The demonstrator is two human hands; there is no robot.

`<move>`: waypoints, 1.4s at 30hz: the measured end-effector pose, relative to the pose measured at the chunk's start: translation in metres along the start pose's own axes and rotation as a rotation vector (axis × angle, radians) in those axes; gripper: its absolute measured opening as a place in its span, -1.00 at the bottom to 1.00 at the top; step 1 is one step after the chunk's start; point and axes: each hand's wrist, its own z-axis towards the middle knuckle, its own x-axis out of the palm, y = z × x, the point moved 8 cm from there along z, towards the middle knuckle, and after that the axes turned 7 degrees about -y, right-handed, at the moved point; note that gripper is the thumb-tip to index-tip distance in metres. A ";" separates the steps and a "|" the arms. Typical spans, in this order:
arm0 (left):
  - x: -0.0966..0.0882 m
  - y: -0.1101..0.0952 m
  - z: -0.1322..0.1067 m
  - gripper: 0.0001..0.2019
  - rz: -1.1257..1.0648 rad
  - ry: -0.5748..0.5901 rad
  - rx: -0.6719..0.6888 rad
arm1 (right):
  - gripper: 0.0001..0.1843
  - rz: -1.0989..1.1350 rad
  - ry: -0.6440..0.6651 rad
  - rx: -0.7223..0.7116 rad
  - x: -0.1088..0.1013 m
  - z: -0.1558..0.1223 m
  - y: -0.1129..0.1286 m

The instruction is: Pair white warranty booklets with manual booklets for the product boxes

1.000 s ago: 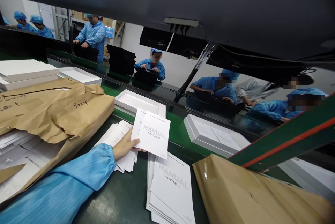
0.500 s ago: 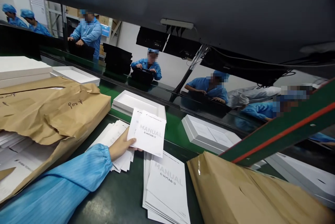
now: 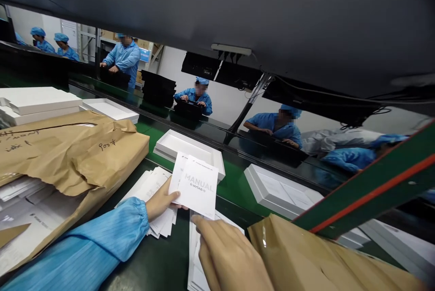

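Note:
My left hand (image 3: 162, 201) pinches a white booklet (image 3: 197, 185) printed "MANUAL" by its left edge and holds it up above the dark bench. Under that hand lies a fanned pile of small white leaflets (image 3: 149, 189). My right hand (image 3: 228, 254) comes in from the bottom and rests flat on the stack of manuals (image 3: 194, 266), covering most of it; its fingertips reach just below the held booklet.
A torn brown paper parcel (image 3: 71, 155) with white sheets spilling out lies at the left, another brown parcel (image 3: 326, 259) at the lower right. White box trays (image 3: 190, 148) (image 3: 282, 191) sit on the green conveyor (image 3: 234, 182). Several people in blue work beyond it.
My right hand has come into view from below and settled on the stack of manuals. The left hand keeps holding the booklet in about the same place.

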 end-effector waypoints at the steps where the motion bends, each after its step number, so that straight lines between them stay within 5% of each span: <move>1: -0.001 0.001 0.000 -0.47 -0.003 -0.004 0.003 | -0.70 -0.113 0.141 -0.080 0.014 0.007 0.007; 4: -0.002 0.001 0.000 -0.49 -0.020 -0.010 0.016 | -0.69 -0.406 0.354 -0.195 0.037 0.015 0.011; 9: -0.001 0.001 -0.001 -0.48 -0.026 -0.009 0.008 | -0.73 -0.462 0.410 -0.131 0.044 0.013 -0.003; 14: -0.003 -0.002 -0.002 -0.46 -0.040 -0.060 0.002 | -0.74 -0.366 0.105 0.229 0.015 0.023 -0.062; 17: -0.001 -0.006 -0.003 -0.45 -0.043 -0.093 0.010 | -0.60 -0.047 0.117 0.592 0.026 0.009 -0.111; 21: 0.007 -0.012 -0.006 -0.45 0.009 -0.079 0.052 | -0.56 0.555 0.341 0.824 0.070 -0.014 -0.128; 25: 0.000 -0.013 0.008 -0.55 0.198 -0.149 0.088 | -0.55 0.636 0.137 0.871 0.056 -0.010 -0.143; 30: -0.031 -0.027 0.067 -0.80 0.277 -0.411 -0.005 | -0.57 0.615 -0.124 0.927 0.021 -0.005 -0.161; 36: -0.046 -0.038 0.131 -0.80 0.187 -0.445 -0.116 | -0.57 0.686 -0.086 0.966 0.027 -0.007 -0.157; 42: -0.062 -0.037 0.114 -0.57 0.092 -0.600 -0.016 | -0.53 0.752 -0.020 0.970 0.042 -0.013 -0.167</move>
